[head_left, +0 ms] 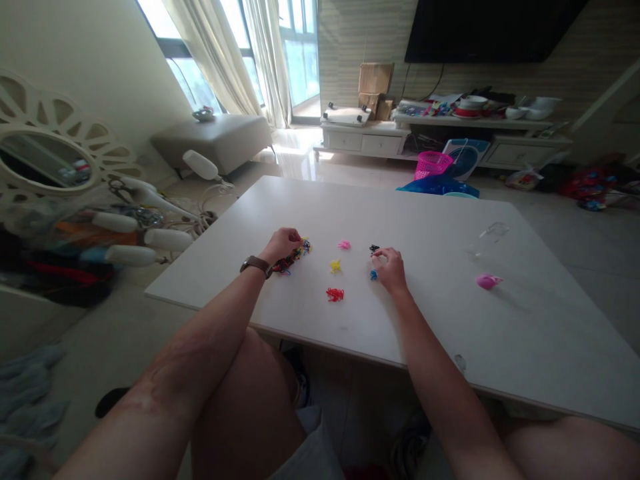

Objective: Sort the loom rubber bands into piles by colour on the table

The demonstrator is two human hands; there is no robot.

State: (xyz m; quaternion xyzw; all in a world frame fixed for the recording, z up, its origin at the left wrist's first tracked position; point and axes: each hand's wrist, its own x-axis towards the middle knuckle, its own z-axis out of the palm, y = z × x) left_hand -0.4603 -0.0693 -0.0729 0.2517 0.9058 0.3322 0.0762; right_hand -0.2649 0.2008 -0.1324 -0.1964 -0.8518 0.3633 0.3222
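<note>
Mixed-color pile (294, 257) on table (425, 220), left of frame center. Left hand (284, 245) nearer, partly covering it. Pile's long axis slants lower left to upper right; no clear pointing end. Left fingers bunched at pile's upper-right part; can't tell if gripping piece. Right hand (392, 269) right of center, fingers curled between black cluster (374, 248) and blue cluster (373, 275); grip unclear. Pink cluster (344, 245), yellow cluster (335, 266), red cluster (335, 294) form rough column near center.
</note>
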